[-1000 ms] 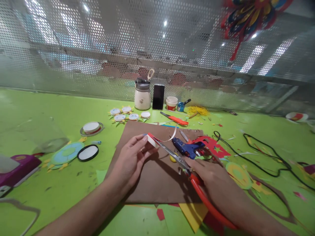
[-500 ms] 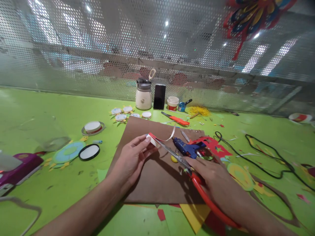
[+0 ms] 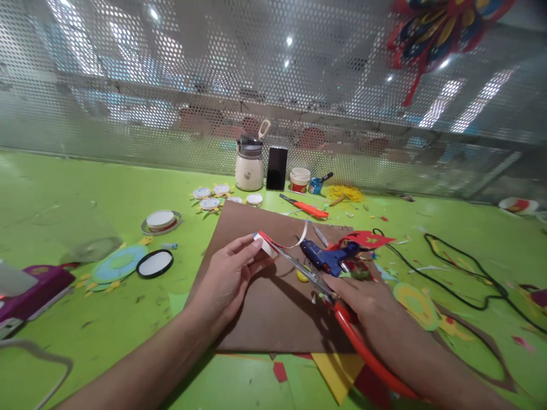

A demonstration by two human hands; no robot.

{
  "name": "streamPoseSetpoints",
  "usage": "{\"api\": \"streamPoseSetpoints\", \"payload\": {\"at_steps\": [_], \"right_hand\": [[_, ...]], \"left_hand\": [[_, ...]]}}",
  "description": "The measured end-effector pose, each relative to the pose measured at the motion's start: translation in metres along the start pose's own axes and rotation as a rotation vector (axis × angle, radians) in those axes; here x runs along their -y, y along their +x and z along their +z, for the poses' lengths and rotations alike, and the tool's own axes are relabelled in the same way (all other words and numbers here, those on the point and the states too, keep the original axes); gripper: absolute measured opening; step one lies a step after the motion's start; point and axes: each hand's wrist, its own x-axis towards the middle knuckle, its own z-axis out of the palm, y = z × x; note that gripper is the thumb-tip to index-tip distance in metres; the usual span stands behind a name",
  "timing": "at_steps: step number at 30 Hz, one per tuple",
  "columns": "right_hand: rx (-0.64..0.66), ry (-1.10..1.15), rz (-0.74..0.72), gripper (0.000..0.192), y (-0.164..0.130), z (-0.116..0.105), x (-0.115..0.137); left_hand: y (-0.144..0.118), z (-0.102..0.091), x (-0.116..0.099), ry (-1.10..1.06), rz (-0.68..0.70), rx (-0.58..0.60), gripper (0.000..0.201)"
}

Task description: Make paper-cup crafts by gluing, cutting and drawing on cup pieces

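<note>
My left hand [image 3: 233, 273] pinches a small red and white piece of paper [image 3: 267, 246] between thumb and fingers. A narrow curled paper strip [image 3: 302, 236] trails from that piece to the right. My right hand [image 3: 363, 307] grips red-handled scissors [image 3: 352, 330], whose metal blades reach left to the paper's edge. Both hands are above a brown board [image 3: 273, 330]. Just beyond the right hand lies a blue glue gun [image 3: 327, 256], with red cut paper [image 3: 370, 239] beside it.
At the back stand a white jar [image 3: 249, 171], a phone [image 3: 277, 169] and a paint tub [image 3: 299, 179]. An orange utility knife [image 3: 310, 209] lies behind the board. To the left are a paper turtle [image 3: 119, 265] and a purple power strip [image 3: 38, 293]. A black cord [image 3: 465, 302] winds on the right.
The curled strip has shifted slightly right and up at the blades. The red cut paper behind the glue gun has changed position and lies differently. Both hands stay nearly in place.
</note>
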Motion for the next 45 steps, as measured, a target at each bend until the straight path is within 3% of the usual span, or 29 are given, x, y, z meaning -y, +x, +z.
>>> {"api": "streamPoseSetpoints", "payload": {"at_steps": [10, 22, 45], "right_hand": [[-0.059, -0.006, 0.015, 0.046, -0.003, 0.014, -0.006], [-0.041, -0.001, 0.022, 0.046, 0.0, 0.003, 0.001], [-0.064, 0.016, 0.021, 0.049, -0.002, 0.005, 0.004]], "left_hand": [[-0.003, 0.003, 0.0, 0.005, 0.01, -0.019, 0.012], [-0.006, 0.006, -0.001, 0.008, 0.023, -0.008, 0.011], [-0.006, 0.006, 0.0, -0.013, 0.027, 0.007, 0.013]]}}
